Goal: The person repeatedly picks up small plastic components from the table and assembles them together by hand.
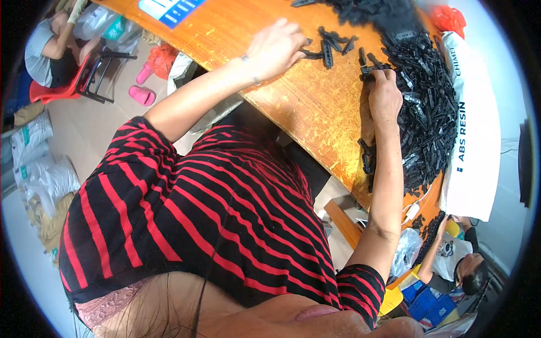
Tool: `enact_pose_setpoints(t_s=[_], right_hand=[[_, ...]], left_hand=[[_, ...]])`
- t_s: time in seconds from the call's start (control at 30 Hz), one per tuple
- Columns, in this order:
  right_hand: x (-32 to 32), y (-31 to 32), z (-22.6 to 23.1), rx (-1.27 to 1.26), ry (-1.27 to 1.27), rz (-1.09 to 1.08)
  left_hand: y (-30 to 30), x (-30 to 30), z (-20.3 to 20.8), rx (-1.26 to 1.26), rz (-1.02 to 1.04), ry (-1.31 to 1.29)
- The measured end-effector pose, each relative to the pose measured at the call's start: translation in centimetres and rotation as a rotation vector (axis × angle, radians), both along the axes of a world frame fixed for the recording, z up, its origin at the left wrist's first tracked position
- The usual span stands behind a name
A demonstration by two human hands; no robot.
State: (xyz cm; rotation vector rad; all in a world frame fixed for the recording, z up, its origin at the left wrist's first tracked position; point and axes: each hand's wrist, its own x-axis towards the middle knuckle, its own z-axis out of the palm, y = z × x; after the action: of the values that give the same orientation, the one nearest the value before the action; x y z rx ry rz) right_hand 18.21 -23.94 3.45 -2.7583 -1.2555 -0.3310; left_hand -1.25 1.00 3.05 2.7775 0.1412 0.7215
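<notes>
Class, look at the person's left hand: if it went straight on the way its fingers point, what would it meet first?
Probably the small group of loose black pieces on the table, just ahead of the left hand; depth is hard to judge.

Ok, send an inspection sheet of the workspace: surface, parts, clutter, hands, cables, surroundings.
Surface: wooden tabletop, finish worn in patches.
Parts: heap of black plastic parts at right; loose black parts left of it.
Clutter: blue printed sheet at far left; white sack beside heap.
Hands: left hand at the loose parts, right hand at the heap's edge; grips unclear.
Cables: white connector by the heap's near end.
Surroundings: seated person; second person; pink slippers.
</notes>
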Motion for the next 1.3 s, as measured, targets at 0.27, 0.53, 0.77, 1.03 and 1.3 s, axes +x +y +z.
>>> enact_pose_setpoints(t_s=[0.27, 0.53, 0.77, 1.03, 1.3], right_hand=[[-5.3, 1.4, 0.8, 0.257, 0.104, 0.176], [-12.9, 4.2, -1.2, 0.157, 0.350, 0.286], [-12.0, 3.8, 0.7, 0.543, 0.730, 0.141], [-11.1, 2.9, 0.3, 0.717, 1.142, 0.015], [-10.7, 3.1, -0.6, 0.538, 1.321, -0.153]], left_hand=[[-0.5, 2.1, -1.5, 0.053, -0.008, 0.059], [-0.6, 0.8, -1.1, -0.750, 0.036, 0.101], [-1.9, -0.7, -0.8, -1.560, -0.034, 0.132], [-2.9, -1.1, 0.1, -1.560, -0.161, 0.249], [-2.5, -1.4, -3.1, -1.294, -0.138, 0.304]])
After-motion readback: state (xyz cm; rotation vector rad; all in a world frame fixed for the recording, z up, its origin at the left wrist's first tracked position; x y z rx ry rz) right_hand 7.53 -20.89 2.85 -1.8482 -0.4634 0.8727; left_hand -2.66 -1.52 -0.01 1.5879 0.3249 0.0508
